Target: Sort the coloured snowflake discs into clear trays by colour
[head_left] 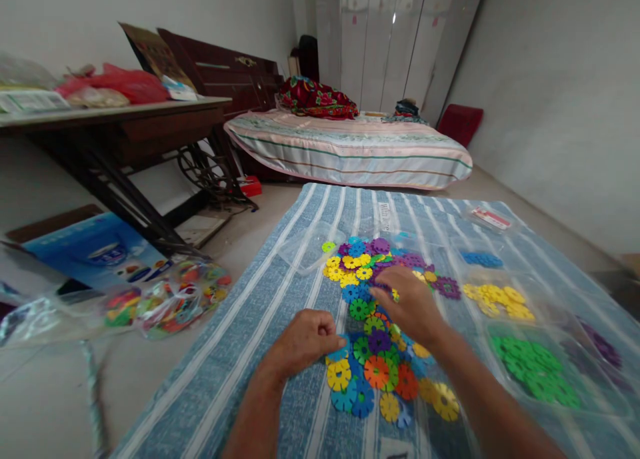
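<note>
Many flat, notched plastic snowflake discs in yellow, blue, green, orange and purple lie in a loose pile, including an orange disc (pixel 376 372) and a yellow disc (pixel 339 375). At the pile's left edge, my left hand (pixel 307 342) is closed, with a light blue snowflake disc (pixel 339 352) at its thumb tip. My right hand (pixel 411 304) reaches over the middle of the pile. Its fingers are curled down among the blue and purple discs, and whatever lies between the fingertips is hidden.
On the right, clear plastic trays hold sorted blue discs (pixel 481 259), yellow discs (pixel 500 301), green discs (pixel 537 369) and purple discs (pixel 600 344). A clear lid (pixel 306 249) lies beyond the pile on the striped cloth (pixel 240 352). Bagged toys (pixel 175 299) sit on the floor at left.
</note>
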The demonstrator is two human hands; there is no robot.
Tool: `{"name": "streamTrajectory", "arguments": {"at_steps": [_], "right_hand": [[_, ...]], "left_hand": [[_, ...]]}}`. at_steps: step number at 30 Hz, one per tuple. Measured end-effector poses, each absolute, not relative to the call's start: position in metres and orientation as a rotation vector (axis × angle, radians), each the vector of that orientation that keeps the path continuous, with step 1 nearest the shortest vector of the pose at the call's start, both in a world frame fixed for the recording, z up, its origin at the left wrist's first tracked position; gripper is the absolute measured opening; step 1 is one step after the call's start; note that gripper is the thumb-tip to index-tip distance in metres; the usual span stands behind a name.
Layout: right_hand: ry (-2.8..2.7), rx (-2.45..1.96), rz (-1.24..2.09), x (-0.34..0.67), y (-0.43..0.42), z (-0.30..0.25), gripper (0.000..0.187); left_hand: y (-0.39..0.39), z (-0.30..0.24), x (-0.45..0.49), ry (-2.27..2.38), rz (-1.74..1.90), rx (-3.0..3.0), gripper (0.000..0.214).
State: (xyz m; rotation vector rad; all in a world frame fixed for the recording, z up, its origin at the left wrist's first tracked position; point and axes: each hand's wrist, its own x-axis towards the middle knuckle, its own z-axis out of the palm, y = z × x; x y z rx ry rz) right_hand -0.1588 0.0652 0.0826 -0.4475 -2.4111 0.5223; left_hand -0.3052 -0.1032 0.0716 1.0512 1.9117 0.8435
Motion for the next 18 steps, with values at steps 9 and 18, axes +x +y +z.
{"name": "streamTrajectory", "arguments": {"at_steps": [9,18], "right_hand": [[-2.578,-0.329,0.844,-0.157,0.004,0.057,0.008],[-2.593,-0.331,0.813,-0.155,0.041,0.066,0.015]], "left_hand": [[-0.100,0.074,-0.299,1.855,0.966,1.011,0.027],[-0.097,0.074,-0.297,1.880,0.963,0.990,0.030]]}}
